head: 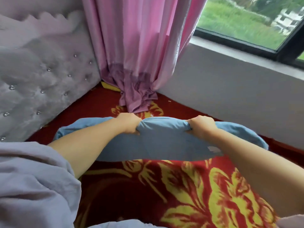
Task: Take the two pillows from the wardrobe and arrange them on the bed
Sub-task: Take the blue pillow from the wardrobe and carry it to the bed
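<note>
Head view: blue pillow [162, 142] lies with its long axis left-right across the frame, parallel to the near edge of the picture; its far long edge faces the corner where the headboard [44, 83] meets the wall under the window [246, 22]; its ends sag down and away on both sides; the near long edge casts a shadow on the blanket, though whether it rests on the bed [172, 186] or hangs just above it I cannot tell.

Left hand [129, 123] has its fingers curled over the far edge left of the pillow's middle, thumb under, fabric bunched in the grip; right hand [203, 125] does the same right of the middle, fingers wrapped tight; both grips closed on the pillow, none open; the stretch of pillow between the two hands bulges upward.

Edges and room: tufted grey headboard stands to the left, close to the pillow's left end; grey wall [230, 89] below the sill runs along the right, close to the right end; pink curtain [139, 55] hangs in the corner, its bunched hem lying on the bed just beyond the left hand; a strip of red-and-yellow flowered blanket shows between pillow and corner; wide open blanket on the near side; a lilac sleeve [32, 181] fills the lower left.

Only one pillow in view.
</note>
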Available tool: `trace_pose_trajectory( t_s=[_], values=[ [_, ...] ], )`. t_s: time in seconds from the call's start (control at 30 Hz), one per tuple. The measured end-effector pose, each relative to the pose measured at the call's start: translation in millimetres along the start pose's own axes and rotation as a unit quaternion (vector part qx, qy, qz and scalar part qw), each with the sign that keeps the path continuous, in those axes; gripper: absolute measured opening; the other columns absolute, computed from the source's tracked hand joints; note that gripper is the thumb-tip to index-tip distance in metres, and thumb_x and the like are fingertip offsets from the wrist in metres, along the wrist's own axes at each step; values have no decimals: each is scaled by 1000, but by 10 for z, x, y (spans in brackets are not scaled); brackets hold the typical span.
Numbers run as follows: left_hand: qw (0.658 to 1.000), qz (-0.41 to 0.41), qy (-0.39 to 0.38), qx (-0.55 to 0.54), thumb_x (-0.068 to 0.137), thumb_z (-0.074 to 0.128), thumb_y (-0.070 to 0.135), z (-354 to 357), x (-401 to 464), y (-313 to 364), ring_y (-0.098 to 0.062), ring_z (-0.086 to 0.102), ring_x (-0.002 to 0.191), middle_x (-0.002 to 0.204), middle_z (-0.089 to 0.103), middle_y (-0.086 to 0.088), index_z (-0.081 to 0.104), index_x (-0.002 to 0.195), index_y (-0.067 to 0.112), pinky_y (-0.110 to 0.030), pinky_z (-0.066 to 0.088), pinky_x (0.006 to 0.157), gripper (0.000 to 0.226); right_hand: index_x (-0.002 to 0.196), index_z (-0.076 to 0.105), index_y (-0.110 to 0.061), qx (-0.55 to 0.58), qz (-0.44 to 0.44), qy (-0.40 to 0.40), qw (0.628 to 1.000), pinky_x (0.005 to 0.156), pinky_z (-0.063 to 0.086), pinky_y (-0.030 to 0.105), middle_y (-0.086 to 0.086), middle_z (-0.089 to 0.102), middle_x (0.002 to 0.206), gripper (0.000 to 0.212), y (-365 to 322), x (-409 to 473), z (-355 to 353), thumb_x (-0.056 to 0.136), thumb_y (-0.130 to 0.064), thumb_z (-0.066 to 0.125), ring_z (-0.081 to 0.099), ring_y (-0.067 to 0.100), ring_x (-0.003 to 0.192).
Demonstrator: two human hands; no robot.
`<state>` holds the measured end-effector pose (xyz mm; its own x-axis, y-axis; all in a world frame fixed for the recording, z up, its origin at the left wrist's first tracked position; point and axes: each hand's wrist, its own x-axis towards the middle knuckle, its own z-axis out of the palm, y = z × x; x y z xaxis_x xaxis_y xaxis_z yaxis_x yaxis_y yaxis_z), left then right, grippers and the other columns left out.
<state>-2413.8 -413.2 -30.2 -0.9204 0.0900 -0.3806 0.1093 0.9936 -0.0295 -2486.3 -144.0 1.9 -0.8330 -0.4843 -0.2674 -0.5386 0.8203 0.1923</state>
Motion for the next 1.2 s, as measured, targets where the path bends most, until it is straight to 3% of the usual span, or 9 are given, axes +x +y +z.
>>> trace_pose_trajectory(
  t_s=[0.23, 0.43, 0.6, 0.8, 1.07, 1.2],
  values=[
    [997, -57, 38, -33, 80, 63, 48, -182, -103, -236, -29, 63, 103, 112, 67, -6, 60, 108, 25, -32, 42, 68, 37, 108, 66, -28, -13, -34, 51, 998, 69, 38, 28, 5, 70, 106, 30, -69, 363, -439, 84, -47, 62, 65, 31, 98],
    [997, -56, 22, -37, 77, 66, 52, -263, 23, -972, -30, 62, 105, 114, 66, -7, 60, 109, 25, -32, 44, 70, 42, 101, 65, -25, -28, -24, 41, 998, 69, 38, 29, 3, 68, 107, 32, -553, 867, -652, 86, -53, 59, 64, 28, 99],
    [998, -45, -4, -50, 77, 65, 52, -86, 237, -1757, -30, 62, 107, 116, 65, -6, 60, 108, 24, -32, 44, 71, 42, 113, 65, -33, -10, -19, 11, 1000, 73, 42, 29, 1, 68, 113, 35, -1115, 1560, -814, 84, -52, 62, 64, 27, 104],
    [987, -116, -10, -107, 75, 64, 54, -5, 237, -2824, -30, 61, 106, 115, 65, -7, 59, 106, 24, -35, 47, 73, 43, 112, 66, -26, -39, -90, 29, 995, 70, 41, 30, 3, 68, 113, 40, -1873, 2500, -1259, 83, -54, 61, 65, 28, 104],
    [965, -183, -5, -185, 78, 67, 49, -218, 471, -3303, -30, 61, 107, 119, 65, -10, 61, 116, 15, -37, 52, 88, 51, 113, 66, -25, -87, -183, 7, 979, 73, 44, 32, 3, 67, 115, 45, -2125, 3604, -1964, 78, -55, 65, 63, 27, 107],
    [941, -245, -24, -234, 77, 68, 52, -339, 699, -3578, -30, 63, 94, 110, 68, -16, 64, 101, 3, -28, 45, 71, 55, 107, 69, -13, -132, -274, -71, 950, 72, 48, 29, 7, 72, 97, 50, -2372, 4401, -2459, 74, -51, 73, 63, 24, 85]
  ],
)
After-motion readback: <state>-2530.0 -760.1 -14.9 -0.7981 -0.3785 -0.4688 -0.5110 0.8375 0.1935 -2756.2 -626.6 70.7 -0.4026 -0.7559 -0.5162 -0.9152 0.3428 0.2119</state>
